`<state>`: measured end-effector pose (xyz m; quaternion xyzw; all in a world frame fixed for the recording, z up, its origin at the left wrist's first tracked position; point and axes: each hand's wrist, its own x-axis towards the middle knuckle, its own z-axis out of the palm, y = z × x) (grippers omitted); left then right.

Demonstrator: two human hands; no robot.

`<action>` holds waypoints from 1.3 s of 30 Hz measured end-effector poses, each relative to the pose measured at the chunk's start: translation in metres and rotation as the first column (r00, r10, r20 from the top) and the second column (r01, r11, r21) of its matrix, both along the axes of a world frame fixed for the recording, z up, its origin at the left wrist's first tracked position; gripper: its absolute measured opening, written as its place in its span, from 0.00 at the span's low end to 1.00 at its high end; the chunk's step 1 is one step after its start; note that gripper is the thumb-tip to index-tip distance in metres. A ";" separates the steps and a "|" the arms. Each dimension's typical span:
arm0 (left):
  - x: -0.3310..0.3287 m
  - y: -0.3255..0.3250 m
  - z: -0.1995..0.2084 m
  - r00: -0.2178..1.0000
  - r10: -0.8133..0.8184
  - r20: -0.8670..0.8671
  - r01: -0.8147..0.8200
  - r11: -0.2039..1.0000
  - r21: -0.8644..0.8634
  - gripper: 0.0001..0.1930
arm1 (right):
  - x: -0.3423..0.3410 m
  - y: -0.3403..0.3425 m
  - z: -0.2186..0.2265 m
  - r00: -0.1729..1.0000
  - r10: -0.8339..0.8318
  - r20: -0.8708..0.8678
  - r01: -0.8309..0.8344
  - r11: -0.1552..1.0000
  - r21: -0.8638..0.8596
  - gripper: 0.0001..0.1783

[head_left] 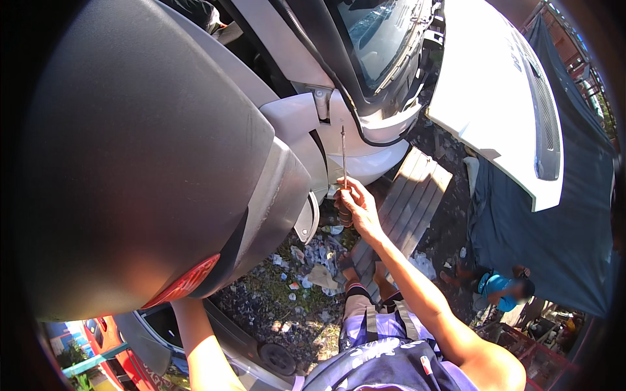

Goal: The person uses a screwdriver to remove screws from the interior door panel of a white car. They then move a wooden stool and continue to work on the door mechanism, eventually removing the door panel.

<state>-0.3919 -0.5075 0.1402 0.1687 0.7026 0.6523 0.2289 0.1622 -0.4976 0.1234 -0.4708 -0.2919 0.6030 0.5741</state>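
- A big, smooth, dark grey plastic panel (150,150), curved at its lower right, fills the left side; its outer edges fade into the black rim of the lens.
- A pale silver vehicle body (293,114) stands behind it at top centre, with its windshield (378,45) cut off by the upper edge.
- A dark blue-grey tarp (541,241) hangs at the right, partly covered by a white vehicle hood (489,98) with a black vent strip.
- A ribbed grey sheet (417,189) lies on the littered ground, its lower end partly hidden by the right forearm (417,280).
- The left forearm (199,342) runs up behind the panel's lower edge; the left hand is fully hidden there, so its grip cannot be told.
- Another person in a blue shirt (493,287) is low down near the tarp, blurred in part.
- The right hand (357,202) is closed around the handle of a screwdriver.
- A red reflector (186,283) sits in the panel's lower edge, just above the left forearm.
- The screwdriver (344,156), a slim metal shaft with an orange-brown handle half covered by fingers, points up in front of the vehicle body; whether its tip touches anything is unclear.
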 end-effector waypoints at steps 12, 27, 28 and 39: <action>-0.037 0.013 0.015 0.998 -0.043 -0.052 0.045 0.998 0.048 0.26 | -0.029 0.012 -0.003 0.982 -0.040 -0.185 0.050 0.998 0.050 0.21; 0.019 0.094 -0.075 0.991 -0.104 0.080 0.092 0.985 0.144 0.27 | -0.024 -0.006 0.000 0.996 0.022 -0.090 -0.018 0.999 0.048 0.26; 0.043 0.086 -0.093 0.984 -0.100 0.148 0.078 0.986 0.147 0.27 | -0.021 -0.010 0.001 0.994 0.061 -0.094 -0.053 0.995 0.081 0.26; 0.384 -0.095 -0.091 0.574 -0.756 0.317 0.699 0.653 0.292 0.30 | 0.003 -0.037 -0.008 0.979 0.171 0.110 -0.194 0.946 0.258 0.25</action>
